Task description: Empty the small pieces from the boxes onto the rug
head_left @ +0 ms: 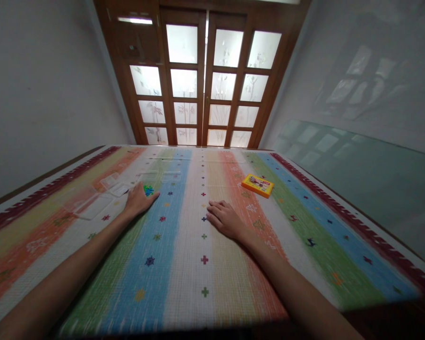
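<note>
Head view: the left hand (pixel 139 200) lies palm down on the striped cloth (pixel 184 283), fingers loosely spread and clamped on nothing. Its fingertips touch a small green and blue piece (pixel 148 190), bright, flat and partly hidden by them, on the green stripe. Clear plastic trays (pixel 94 206) lie just left of it. The right hand (pixel 225 218) rests flat and empty, fingers together. A yellow box (pixel 258 185) lies farther right.

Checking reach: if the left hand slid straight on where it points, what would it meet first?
The small green-and-blue piece, lying right at the fingertips of the left hand; touching or not is unclear.
</note>
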Tool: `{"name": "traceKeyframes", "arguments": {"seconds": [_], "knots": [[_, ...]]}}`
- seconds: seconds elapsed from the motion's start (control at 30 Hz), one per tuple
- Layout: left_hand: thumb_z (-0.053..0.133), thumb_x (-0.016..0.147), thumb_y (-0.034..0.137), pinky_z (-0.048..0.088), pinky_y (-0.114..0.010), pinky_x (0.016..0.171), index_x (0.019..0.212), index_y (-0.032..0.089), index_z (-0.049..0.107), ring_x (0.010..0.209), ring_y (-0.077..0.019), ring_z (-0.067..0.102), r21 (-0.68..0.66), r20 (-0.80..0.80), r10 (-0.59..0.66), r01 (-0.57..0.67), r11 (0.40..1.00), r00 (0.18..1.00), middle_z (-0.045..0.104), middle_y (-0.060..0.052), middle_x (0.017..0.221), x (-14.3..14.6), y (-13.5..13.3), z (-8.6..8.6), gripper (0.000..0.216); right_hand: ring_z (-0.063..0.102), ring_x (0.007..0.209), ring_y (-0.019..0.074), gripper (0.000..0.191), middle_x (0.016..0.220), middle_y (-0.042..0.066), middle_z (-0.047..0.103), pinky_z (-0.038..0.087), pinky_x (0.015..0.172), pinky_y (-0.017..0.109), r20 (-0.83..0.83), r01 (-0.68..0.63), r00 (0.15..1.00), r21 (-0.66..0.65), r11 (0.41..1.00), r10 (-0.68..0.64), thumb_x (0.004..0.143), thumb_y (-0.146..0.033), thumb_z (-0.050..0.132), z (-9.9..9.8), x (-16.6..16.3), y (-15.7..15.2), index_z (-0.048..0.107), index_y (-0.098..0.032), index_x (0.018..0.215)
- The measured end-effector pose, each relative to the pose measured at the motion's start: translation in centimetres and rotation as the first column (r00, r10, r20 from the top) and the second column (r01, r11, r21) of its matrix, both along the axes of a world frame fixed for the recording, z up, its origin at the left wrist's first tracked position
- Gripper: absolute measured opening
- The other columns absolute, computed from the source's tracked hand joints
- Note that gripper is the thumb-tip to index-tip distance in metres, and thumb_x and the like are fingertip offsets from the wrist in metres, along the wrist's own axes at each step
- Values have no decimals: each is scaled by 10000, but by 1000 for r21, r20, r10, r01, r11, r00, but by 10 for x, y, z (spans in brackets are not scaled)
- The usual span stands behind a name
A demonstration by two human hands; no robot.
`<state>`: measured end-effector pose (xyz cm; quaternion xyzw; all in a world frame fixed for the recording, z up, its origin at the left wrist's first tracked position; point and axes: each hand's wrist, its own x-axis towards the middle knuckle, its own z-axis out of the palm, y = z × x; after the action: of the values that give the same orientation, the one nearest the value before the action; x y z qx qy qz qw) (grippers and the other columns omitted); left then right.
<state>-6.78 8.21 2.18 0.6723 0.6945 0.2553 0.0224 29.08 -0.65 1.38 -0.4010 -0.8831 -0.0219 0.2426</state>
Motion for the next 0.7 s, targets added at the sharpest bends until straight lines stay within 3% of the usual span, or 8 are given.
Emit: {"name": "traceKeyframes", "arguments": {"seconds": [0.37, 0.53, 0.7], "knots": [[523, 819, 600, 454, -456, 1070, 963, 191, 729, 1159, -330, 633, 21, 55, -223, 222, 975, 973, 725, -142, 1169, -9, 17, 7, 480, 630, 1119, 262, 304, 1272, 169, 684, 446, 987, 427, 12, -1, 1000, 16, 1000, 0, 1050, -335, 455, -3, 1, 2, 681, -141, 1113], [576, 758, 541, 485, -463, 1027, 808, 222, 719, 1060, -326, 667, 51, 121, -226, 221, 974, 967, 757, -120, 1021, -14, 16, 10, 353, 633, 1118, 250, 303, 1277, 159, 682, 440, 986, 429, 6, -6, 1000, 10, 1000, 6, 1054, -358, 453, -4, 2, 3, 683, -169, 1106], [647, 693, 490, 528, -449, 963, 927, 186, 710, 945, -294, 703, 77, 252, -175, 161, 984, 952, 760, -103, 940, -17, 16, 11, 389, 633, 1120, 258, 287, 1283, 157, 681, 445, 981, 429, 11, -3, 1000, 7, 1000, 3, 1047, -358, 471, -3, 2, 3, 684, -172, 1094]]}}
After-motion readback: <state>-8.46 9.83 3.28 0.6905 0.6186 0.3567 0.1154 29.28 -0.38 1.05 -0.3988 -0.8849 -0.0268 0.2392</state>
